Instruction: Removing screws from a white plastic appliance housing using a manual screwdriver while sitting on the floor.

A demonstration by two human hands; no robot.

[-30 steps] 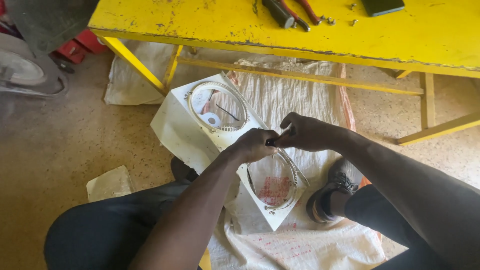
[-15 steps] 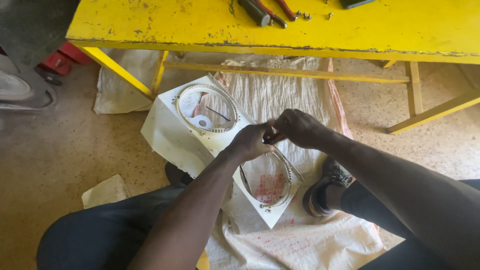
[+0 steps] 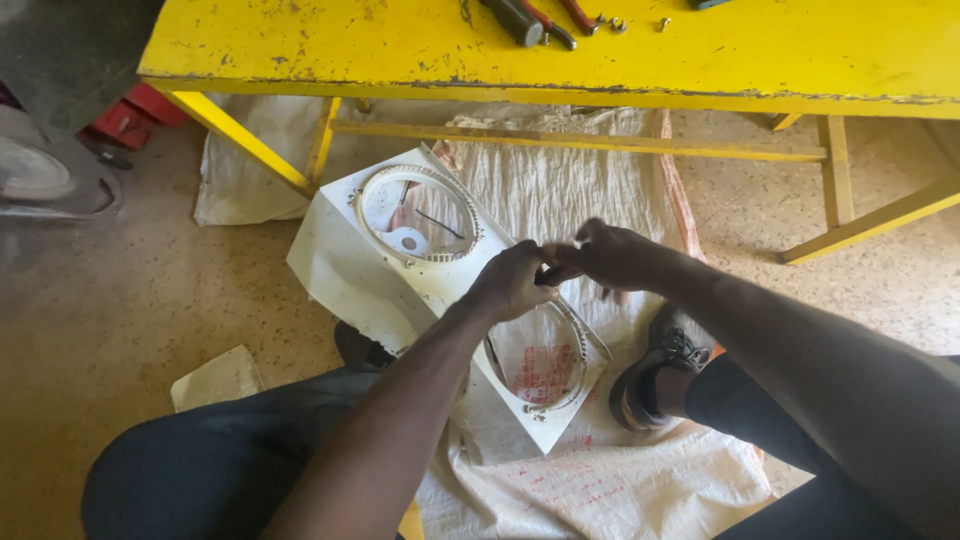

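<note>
A speckled tan concrete floor (image 3: 130, 300) fills the view, seen from above by a seated person. Across the top runs a worn yellow table (image 3: 700, 60) with yellow legs and crossbars; a few hand tools (image 3: 540, 18) and small nuts lie at its far edge. Under the table a white woven sack (image 3: 580, 190) is spread on the floor, with red print near its lower end.

On the sack rests a white plastic panel (image 3: 340, 260) with two large round openings, one upper left, one lower right. The panel lies tilted, its lower corner pointing toward the viewer.

Both hands meet above the middle of the panel, between the two openings. The left hand (image 3: 512, 282) is curled closed, and the right hand (image 3: 612, 256) is pinched against it, fingertips touching. Whether a small part sits in either grip cannot be told; the fingers hide it. The hands also cover the strip of panel between the openings.

A dark shoe (image 3: 655, 370) rests on the sack to the right. A scrap of pale card (image 3: 215, 378) lies on the floor at left, and a grey fan housing (image 3: 45, 175) sits at the far left edge.
</note>
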